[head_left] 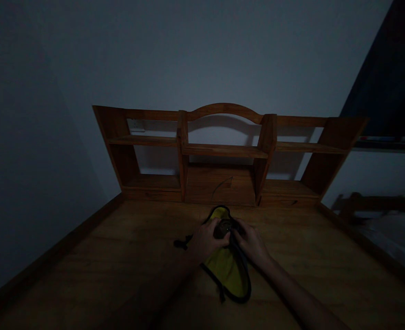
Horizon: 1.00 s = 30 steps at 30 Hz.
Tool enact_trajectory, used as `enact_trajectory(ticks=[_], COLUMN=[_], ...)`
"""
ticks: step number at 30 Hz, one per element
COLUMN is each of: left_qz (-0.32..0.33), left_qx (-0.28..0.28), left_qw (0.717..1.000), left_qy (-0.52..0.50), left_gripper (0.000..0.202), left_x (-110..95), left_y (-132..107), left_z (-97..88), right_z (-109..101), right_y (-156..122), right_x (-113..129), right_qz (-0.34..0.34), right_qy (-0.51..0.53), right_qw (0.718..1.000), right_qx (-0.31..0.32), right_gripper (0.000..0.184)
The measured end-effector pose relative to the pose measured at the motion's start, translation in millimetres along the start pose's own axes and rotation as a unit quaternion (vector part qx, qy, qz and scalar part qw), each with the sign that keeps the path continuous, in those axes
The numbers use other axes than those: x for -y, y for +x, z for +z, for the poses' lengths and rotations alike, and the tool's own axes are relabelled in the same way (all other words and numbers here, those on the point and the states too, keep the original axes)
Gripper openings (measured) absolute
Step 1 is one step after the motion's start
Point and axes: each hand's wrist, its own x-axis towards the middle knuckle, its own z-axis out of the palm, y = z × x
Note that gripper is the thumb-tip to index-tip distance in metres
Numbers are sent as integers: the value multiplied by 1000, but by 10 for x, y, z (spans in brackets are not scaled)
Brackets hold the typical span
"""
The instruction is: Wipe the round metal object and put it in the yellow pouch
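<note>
A yellow pouch with dark edging (229, 270) lies open on the wooden desk (126, 261), near the middle. My left hand (206, 239) and my right hand (249, 238) meet over its upper part. Both have their fingers curled around a small dark round object (223, 227) held between them above the pouch. A dark strap end (181, 243) sticks out just left of my left hand. The light is dim, so I cannot make out what the round object is.
A wooden shelf unit (223, 151) with several open compartments stands at the back of the desk against a pale wall. Raised wooden rails run along the desk's left and right sides. Blurred furniture shows at the far right (381, 206).
</note>
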Motion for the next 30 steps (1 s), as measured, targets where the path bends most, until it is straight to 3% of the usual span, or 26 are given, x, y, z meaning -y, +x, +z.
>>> enact_trajectory(ticks=[9, 30], left_qz=[0, -7], left_qx=[-2, 5], left_qw=[999, 1000], left_qy=[33, 2], left_gripper=[37, 39], left_x=[19, -15], left_y=[9, 7], left_z=[24, -23], right_z=[5, 8], right_y=[-6, 3], right_x=[-19, -20], right_qz=[-9, 2], right_qy=[7, -15], right_qw=[1000, 1000], right_qx=[3, 3], right_gripper=[41, 41])
